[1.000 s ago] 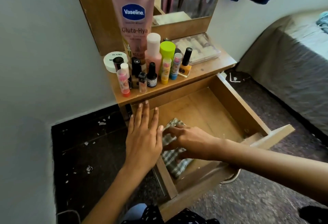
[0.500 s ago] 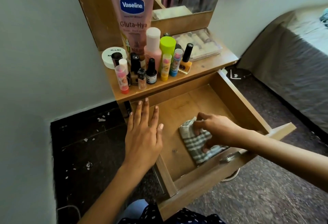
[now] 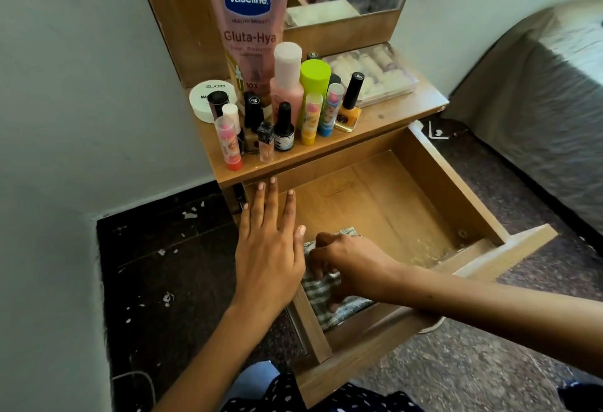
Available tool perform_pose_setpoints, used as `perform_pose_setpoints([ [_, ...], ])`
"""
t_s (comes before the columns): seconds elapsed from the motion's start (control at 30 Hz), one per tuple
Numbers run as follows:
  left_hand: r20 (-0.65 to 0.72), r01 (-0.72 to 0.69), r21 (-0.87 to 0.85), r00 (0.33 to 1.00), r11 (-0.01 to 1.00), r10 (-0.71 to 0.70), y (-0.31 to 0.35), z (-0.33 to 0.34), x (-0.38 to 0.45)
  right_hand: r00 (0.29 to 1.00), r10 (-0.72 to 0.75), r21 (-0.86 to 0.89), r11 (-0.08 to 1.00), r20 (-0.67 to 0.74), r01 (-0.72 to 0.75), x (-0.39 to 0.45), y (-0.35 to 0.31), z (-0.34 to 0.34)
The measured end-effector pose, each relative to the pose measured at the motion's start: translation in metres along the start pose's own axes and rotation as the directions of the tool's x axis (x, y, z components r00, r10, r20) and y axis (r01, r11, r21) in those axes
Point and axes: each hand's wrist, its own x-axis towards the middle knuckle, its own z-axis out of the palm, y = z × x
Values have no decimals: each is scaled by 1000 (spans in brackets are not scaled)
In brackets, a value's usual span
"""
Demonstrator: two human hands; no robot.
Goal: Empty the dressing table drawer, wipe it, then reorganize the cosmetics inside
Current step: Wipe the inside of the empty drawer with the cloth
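We are observing the right hand [image 3: 350, 269] gripping a checked cloth [image 3: 326, 294] in the open drawer's [image 3: 434, 189] near-left corner — fingers curled into it. The left hand [image 3: 270, 245] is lying flat, fingers straight, holding nothing — cosmetics [image 3: 284, 118] are standing on the dresser top.

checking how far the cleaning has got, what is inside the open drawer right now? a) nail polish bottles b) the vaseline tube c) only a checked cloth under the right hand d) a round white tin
c: the right hand presses a checked cloth on the floor of the drawer, which holds nothing else in view; the bottles and the tube stand on the tabletop above.
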Motion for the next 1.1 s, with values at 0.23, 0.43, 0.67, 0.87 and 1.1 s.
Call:
perform_pose_setpoints([
  [0.23,-6,-11,6,1000,1000,11,1,0,1,981,144,49,989,-134,-139,16,23,-20],
  [0.43,-3,-20,10,1000,1000,20,1,-1,1,994,89,15,996,-67,-88,13,11,-12],
  [0.67,5,-45,58,999,997,44,3,-5,2,996,64,-112,992,70,-56,-5,14,-12],
  [0.87,-14,-140,-31,990,990,140,10,-14,16,965,255,-236,943,67,-233,-32,51,-38],
  [1.1,-62,-185,-285,983,940,175,17,-11,37,828,525,125,824,198,-552,-36,27,-16],
])
